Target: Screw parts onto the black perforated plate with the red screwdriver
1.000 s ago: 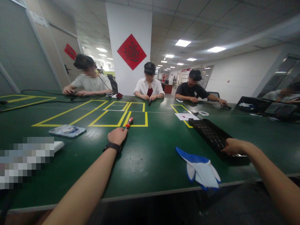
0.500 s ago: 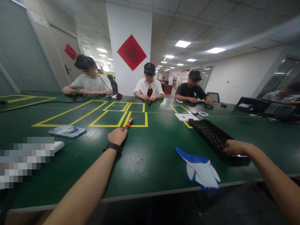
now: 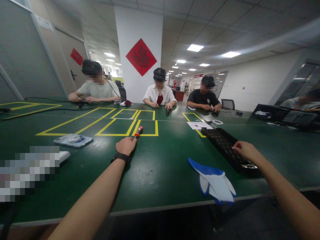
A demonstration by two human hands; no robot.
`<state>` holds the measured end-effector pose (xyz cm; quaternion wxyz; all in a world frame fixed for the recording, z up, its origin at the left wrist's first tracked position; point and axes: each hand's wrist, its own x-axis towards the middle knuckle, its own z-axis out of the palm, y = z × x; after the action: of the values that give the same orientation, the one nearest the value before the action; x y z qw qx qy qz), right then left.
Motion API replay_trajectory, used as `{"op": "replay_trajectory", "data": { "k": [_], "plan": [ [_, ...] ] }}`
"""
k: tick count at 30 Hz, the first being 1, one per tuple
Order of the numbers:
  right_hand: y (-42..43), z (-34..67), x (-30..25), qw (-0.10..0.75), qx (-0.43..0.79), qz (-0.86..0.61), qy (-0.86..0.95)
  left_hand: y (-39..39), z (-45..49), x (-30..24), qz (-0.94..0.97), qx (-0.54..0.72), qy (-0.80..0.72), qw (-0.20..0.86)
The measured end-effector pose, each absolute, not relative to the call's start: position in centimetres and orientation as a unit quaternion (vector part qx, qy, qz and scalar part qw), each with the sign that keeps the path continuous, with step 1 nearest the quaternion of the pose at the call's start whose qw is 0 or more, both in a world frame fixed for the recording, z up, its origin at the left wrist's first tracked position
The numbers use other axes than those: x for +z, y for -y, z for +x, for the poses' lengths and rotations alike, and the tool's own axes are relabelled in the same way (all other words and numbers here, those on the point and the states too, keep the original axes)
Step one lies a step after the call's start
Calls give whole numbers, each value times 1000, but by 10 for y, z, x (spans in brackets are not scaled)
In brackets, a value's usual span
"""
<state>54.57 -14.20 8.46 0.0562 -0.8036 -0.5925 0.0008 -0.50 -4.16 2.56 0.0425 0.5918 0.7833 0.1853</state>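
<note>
Largest is the green table (image 3: 162,175), seen from its near edge. Next in size, the long black tray (image 3: 220,143) lies at right, slanting from far left to near right, its far end just beside a white sheet of paper (image 3: 199,125). We note one change: the right hand (image 3: 246,150), a moment earlier at the tray's near end, has shifted farther and leftward over the interior. The work therefore appears to us to have passed toward the tray's middle stretch. That hand's fingers are bent inward; whether they pinch anything we cannot tell at this blur. The tray itself looks shallow and open, with raised sides, small pale marks along its floor and a bright patch toward its near end. Left of it and nearer lies a white-and-blue glove (image 3: 217,181). Farther left, the left hand (image 3: 125,146) rests on the table, closed round the shaft of a screwdriver (image 3: 138,131), whose red-and-black handle points far.
</note>
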Motion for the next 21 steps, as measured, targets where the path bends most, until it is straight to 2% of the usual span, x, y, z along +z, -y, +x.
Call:
{"op": "replay_trajectory", "data": {
  "k": [4,11,21],
  "plan": [
    [138,564,73,82,-22,-792,605,43,-5,27,596,186,-780,41],
    [153,577,78,-50,68,-833,547,42,-5,27,592,186,-783,45],
    [160,582,76,-57,70,-830,551,39,-6,24,590,183,-785,43]
  ]
}}
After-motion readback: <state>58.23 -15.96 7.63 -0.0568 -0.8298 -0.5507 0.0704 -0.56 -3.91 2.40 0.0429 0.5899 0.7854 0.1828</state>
